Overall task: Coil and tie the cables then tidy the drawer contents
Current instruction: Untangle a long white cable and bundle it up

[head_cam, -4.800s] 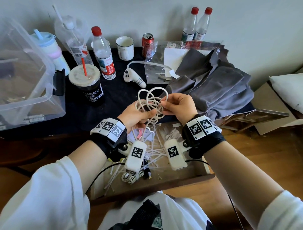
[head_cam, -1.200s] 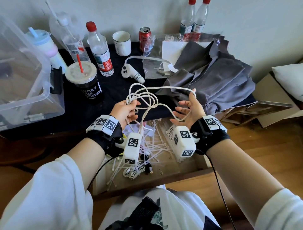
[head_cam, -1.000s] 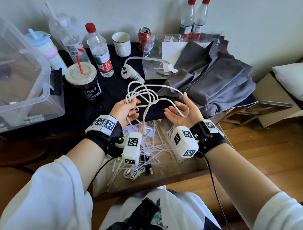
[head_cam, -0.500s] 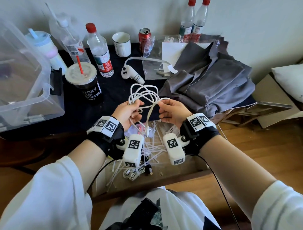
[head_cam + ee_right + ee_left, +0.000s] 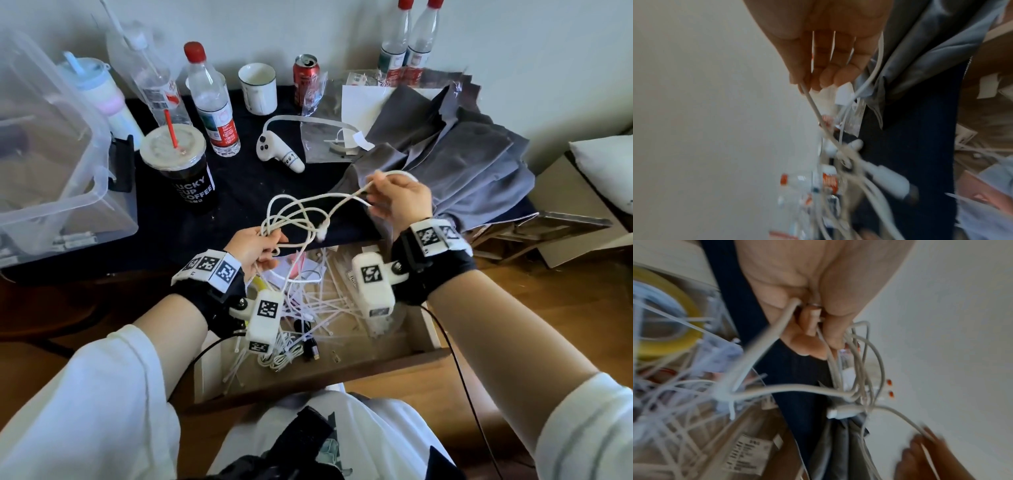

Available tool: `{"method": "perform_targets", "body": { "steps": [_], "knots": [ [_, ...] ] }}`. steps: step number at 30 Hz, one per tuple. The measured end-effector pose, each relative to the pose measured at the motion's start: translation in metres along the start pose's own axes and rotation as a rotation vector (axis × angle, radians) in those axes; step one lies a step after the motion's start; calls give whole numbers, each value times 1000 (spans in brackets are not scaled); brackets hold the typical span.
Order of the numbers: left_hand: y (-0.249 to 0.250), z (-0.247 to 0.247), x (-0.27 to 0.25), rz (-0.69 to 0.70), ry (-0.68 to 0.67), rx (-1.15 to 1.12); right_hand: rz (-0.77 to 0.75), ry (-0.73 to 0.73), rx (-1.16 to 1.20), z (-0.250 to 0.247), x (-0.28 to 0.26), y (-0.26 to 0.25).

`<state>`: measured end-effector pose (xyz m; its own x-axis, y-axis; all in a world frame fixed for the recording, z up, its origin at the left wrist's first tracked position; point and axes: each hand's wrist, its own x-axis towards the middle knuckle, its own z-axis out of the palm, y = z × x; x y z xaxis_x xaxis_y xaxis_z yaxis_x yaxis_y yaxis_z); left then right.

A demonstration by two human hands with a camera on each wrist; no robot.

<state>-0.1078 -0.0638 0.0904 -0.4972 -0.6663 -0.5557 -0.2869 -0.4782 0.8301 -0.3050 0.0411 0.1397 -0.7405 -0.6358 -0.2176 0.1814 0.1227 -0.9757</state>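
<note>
Left hand (image 5: 255, 246) fingers curl round the white cable (image 5: 294, 219) loops, anchoring them; right hand (image 5: 400, 202) fingers pinch one strand, drawn aside, likely forming another loop.

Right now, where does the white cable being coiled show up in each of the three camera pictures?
Head: white cable centre, strung between both hands.
Left wrist: loops hanging below the fingers, right of centre.
Right wrist: strand running down from the fingertips, centre.
Shared landmark: grey cloth.

On my dark tabletop (image 5: 239, 178): a black iced-coffee cup (image 5: 178, 171), a white mug (image 5: 257, 89), a red can (image 5: 305, 78), crumpled grey cloth (image 5: 455, 150).
</note>
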Motion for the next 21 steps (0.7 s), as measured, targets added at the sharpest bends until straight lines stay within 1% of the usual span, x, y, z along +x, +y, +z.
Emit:
{"method": "perform_targets", "body": {
  "steps": [3,5,7,10,12,14,16,17,21],
  "knots": [
    [-10,-14,2,-56,66,-98,56,-11,58,-14,7,-5],
    [-11,-17,0,-65,85,-160,74,-26,30,-17,6,2],
    [-9,-16,-2,-46,84,-216,89,-76,-53,-17,4,13],
    [0,-12,-6,-20,41,-257,144,-153,-293,-18,2,36],
    [8,-8,-10,-7,12,-280,182,-153,-425,-21,4,50],
    [17,-3,-15,10,-27,-320,259,-162,-517,-23,3,57],
    [24,2,-19,31,-78,-351,329,-161,-515,-21,0,57],
    [28,5,-21,39,-108,-365,327,-177,-484,-19,-3,55],
    [39,18,-27,26,-254,-407,222,-301,-370,-3,-18,39]
  ]
}}
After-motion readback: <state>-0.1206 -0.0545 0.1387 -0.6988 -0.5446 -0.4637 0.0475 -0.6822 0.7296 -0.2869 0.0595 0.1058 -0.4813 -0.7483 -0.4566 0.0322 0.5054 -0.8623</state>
